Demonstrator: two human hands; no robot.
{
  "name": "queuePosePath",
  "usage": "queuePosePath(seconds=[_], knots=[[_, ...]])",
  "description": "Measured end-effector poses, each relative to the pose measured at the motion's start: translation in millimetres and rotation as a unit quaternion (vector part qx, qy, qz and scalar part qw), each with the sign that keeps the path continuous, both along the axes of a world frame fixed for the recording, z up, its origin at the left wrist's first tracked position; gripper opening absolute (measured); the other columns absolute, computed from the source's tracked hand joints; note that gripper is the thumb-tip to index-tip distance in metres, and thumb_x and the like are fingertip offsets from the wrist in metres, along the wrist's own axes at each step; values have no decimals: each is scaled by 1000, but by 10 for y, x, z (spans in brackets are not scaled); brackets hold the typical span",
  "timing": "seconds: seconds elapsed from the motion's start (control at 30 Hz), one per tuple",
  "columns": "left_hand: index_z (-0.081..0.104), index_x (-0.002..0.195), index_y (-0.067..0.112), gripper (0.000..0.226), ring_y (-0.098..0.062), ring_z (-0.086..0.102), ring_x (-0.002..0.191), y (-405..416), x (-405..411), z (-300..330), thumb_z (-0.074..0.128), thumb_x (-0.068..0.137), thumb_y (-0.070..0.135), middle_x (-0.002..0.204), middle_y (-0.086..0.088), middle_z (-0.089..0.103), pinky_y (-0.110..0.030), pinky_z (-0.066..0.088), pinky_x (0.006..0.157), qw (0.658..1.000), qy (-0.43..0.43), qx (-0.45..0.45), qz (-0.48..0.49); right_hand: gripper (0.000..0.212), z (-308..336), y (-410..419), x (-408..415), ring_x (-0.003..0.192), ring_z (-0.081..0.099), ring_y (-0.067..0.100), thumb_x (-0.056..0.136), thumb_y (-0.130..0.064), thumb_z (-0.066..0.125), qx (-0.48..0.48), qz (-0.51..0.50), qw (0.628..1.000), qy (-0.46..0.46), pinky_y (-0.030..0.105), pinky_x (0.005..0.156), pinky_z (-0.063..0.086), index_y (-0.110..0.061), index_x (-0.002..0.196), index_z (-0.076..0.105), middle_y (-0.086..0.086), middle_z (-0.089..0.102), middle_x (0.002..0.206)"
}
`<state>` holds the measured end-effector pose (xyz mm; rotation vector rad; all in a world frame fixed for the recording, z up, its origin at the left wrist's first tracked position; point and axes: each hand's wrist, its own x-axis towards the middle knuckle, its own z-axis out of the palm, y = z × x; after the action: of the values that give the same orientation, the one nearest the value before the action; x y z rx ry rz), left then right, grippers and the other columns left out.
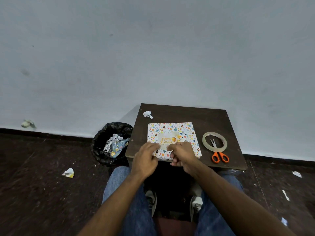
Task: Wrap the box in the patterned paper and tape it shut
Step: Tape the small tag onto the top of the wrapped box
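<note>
The box (172, 128), covered in white paper with coloured dots, lies flat on a small dark table (204, 120). A pale "Happy Birthday" tag (167, 137) sits on top of it. My left hand (144, 159) and my right hand (184, 155) meet at the tag's near edge, fingertips almost touching each other. Both pinch or press that edge, and the hands hide the box's near side. A roll of clear tape (204, 142) lies to the right of the box. Orange-handled scissors (219, 156) lie with their blades inside the roll.
A torn paper scrap (148, 114) lies at the table's far left corner. A black-lined bin (102, 138) with paper waste stands left of the table. Crumpled scraps (69, 172) are scattered on the dark floor. My knees are under the table's near edge.
</note>
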<state>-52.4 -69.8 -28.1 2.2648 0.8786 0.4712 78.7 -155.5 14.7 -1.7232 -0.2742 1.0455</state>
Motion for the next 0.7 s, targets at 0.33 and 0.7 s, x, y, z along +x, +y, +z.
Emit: queuePosePath(seconds=[0.33,0.7], knots=[[43,146,25,56,-12,20,146,29,-39,42,48,92,13,153,15,36,-44,34,112,985,132,95,-51,11,-106,157,-84,33,38,12,85,-5,64,-35,-36,999,19,24,43,49,-4,75,60,6,50,46],[46,144,26,49,-11,19,146,18,-23,23,45,95,20,152,16,36,-41,37,108,982,148,110,-46,14,-156,295,-28,39,39,13,83,-7,66,-85,-50,995,1,31,51,55,-3,71,62,6,50,52]])
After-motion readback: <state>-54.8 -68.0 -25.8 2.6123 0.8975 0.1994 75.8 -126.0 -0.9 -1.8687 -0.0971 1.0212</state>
